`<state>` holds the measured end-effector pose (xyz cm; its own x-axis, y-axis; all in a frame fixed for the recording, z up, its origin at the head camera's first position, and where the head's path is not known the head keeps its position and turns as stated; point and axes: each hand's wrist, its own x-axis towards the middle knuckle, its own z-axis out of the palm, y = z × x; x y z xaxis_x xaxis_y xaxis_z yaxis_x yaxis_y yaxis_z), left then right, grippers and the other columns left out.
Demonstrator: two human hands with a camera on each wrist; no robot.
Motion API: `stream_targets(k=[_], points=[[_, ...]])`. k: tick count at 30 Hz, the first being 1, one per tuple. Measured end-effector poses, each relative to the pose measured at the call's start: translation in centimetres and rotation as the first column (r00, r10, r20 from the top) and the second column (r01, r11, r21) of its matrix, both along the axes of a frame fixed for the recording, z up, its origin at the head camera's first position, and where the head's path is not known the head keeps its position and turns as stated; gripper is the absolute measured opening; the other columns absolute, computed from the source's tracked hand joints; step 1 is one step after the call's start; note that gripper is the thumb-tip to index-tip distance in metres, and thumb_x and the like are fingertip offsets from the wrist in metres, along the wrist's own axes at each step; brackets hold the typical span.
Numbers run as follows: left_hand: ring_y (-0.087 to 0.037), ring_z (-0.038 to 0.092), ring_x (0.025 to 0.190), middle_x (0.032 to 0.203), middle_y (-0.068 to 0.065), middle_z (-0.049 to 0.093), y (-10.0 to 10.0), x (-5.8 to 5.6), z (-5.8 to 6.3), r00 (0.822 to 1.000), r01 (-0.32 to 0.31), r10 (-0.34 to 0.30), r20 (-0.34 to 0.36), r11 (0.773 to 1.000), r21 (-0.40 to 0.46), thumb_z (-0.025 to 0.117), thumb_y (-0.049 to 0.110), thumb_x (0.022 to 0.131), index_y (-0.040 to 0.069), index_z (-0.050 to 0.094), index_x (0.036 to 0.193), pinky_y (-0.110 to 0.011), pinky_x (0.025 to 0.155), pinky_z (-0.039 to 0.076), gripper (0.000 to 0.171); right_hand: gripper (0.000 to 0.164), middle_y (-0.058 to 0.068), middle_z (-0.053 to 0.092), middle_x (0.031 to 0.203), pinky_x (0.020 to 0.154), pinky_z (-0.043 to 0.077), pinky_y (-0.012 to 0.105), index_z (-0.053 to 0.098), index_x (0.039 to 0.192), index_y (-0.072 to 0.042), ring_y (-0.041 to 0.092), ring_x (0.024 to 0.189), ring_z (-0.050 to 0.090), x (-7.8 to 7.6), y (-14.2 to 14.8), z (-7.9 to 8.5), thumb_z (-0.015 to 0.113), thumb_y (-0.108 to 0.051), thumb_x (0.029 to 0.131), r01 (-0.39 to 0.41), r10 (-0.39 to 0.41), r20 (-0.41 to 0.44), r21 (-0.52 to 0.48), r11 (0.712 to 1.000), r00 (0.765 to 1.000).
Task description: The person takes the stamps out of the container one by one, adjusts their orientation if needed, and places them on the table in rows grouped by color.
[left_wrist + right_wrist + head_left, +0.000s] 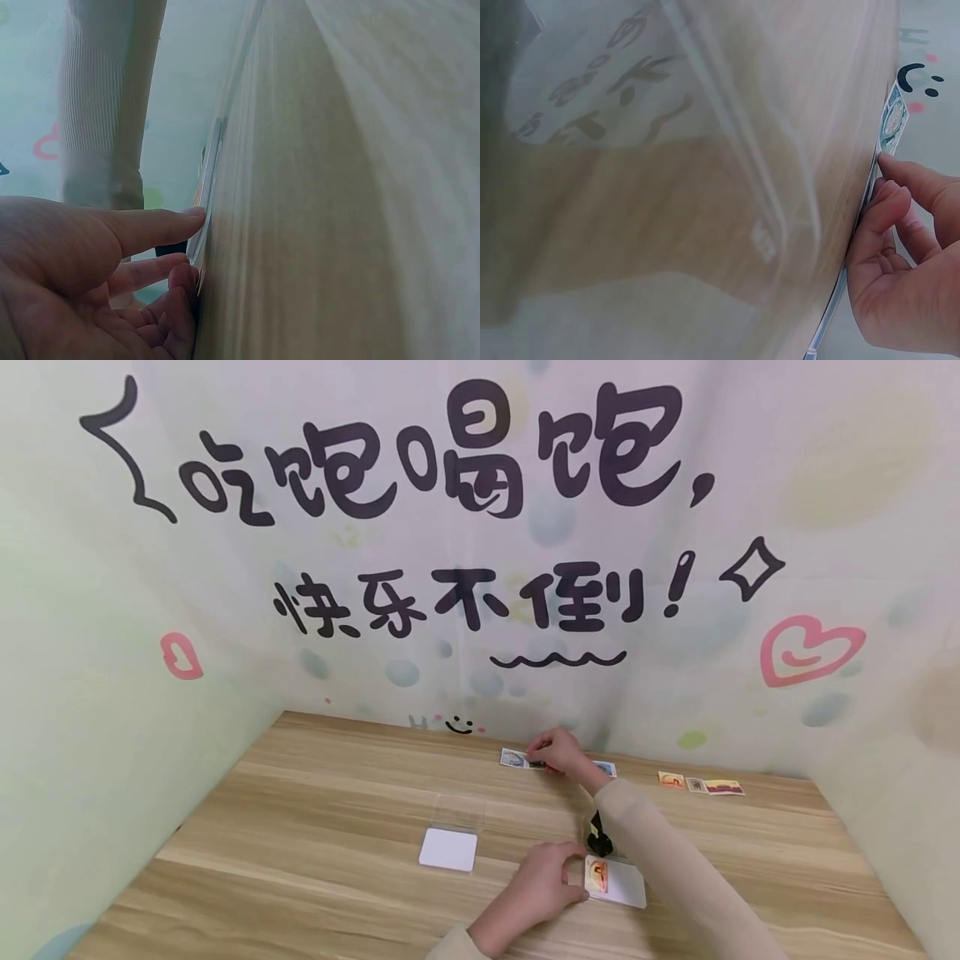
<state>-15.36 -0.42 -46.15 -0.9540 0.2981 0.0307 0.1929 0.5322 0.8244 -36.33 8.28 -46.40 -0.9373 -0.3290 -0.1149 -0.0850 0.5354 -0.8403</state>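
Note:
My left hand (536, 887) holds the left side of a flat case with a white insert (626, 885), thumb and forefinger at its edges. An orange stamp (597, 875) lies on that insert. In the left wrist view the thumb touches the thin case (212, 172). At the back of the table my right hand (557, 752) pinches at a dark stamp (537, 765), mostly hidden under the fingers. A pale stamp (513, 758) lies left of it, a blue one (604, 768) to its right. A raised clear lid (742, 142) fills much of the right wrist view.
A second flat case with a white insert (448, 849) lies to the left, its clear lid (457, 812) folded back. More stamps (724, 787) lie at the back right. A black shape (598, 837) shows beside the right sleeve. A printed curtain (375, 677) borders the wooden table (315, 827).

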Motion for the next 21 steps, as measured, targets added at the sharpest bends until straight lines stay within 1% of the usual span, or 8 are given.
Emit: stream_targets(k=[2,7,9,12,18,21], points=[[-0.003,0.041,0.055,0.061,0.008,0.045,0.01,0.0,-0.03,1.0,-0.001,0.001,-0.009,1.0,-0.015,0.086,0.003,0.084,0.0,0.071,0.123,-0.021,0.059,0.037,0.042,0.007,0.002,0.065,0.07,0.048,0.042,0.025,0.078,0.094,0.001,0.009,0.047,0.046,-0.1,-0.02,-0.11,0.079,-0.006,0.092,0.003,-0.003,-0.005,0.004,1.0,1.0],[-0.004,0.041,0.055,0.061,0.007,0.045,0.04,0.01,-0.04,1.0,-0.003,0.003,-0.013,1.0,-0.013,0.086,0.003,0.084,0.0,0.071,0.123,-0.021,0.058,0.037,0.042,0.007,0.001,0.065,0.071,0.048,0.043,0.024,0.079,0.094,0.0,0.008,0.046,0.046,-0.26,-0.08,-0.34,0.08,-0.007,0.091,0.005,-0.004,-0.025,0.025,1.0,1.0],[-0.004,0.041,0.055,0.061,0.007,0.045,0.02,0.03,-0.04,1.0,-0.001,0.001,-0.001,1.0,0.004,0.086,0.002,0.083,-0.001,0.071,0.123,-0.021,0.058,0.036,0.043,0.007,0.0,0.065,0.072,0.048,0.043,0.024,0.079,0.094,0.0,0.008,0.047,0.046,-0.25,-0.09,-0.39,0.08,-0.007,0.091,0.007,-0.006,-0.03,0.029,1.0,1.0],[-0.004,0.041,0.056,0.061,0.007,0.045,-0.04,0.03,-0.05,1.0,0.0,0.0,0.004,1.0,0.002,0.086,0.002,0.083,-0.001,0.071,0.124,-0.021,0.06,0.037,0.044,0.008,0.001,0.066,0.072,0.049,0.045,0.025,0.079,0.094,0.0,0.008,0.047,0.046,-0.15,-0.13,-0.38,0.081,-0.007,0.091,0.007,-0.006,-0.037,0.027,1.0,0.999],[-0.004,0.041,0.06,0.062,0.007,0.046,-0.05,-0.05,0.02,1.0,0.002,-0.002,-0.009,1.0,-0.005,0.086,0.003,0.083,-0.001,0.071,0.123,-0.021,0.063,0.037,0.043,0.009,0.001,0.067,0.073,0.049,0.044,0.026,0.08,0.097,0.0,0.009,0.047,0.046,-0.18,-0.14,-0.3,0.08,-0.007,0.092,0.004,-0.003,-0.025,0.018,1.0,1.0],[-0.004,0.041,0.056,0.061,0.008,0.046,-0.06,0.01,0.03,1.0,0.003,-0.003,-0.002,1.0,0.008,0.086,0.002,0.083,-0.001,0.071,0.124,-0.021,0.06,0.037,0.043,0.011,-0.001,0.067,0.071,0.048,0.043,0.025,0.08,0.099,0.001,0.008,0.047,0.046,-0.23,-0.04,-0.27,0.08,-0.008,0.092,0.0,0.001,-0.015,0.01,1.0,1.0]])
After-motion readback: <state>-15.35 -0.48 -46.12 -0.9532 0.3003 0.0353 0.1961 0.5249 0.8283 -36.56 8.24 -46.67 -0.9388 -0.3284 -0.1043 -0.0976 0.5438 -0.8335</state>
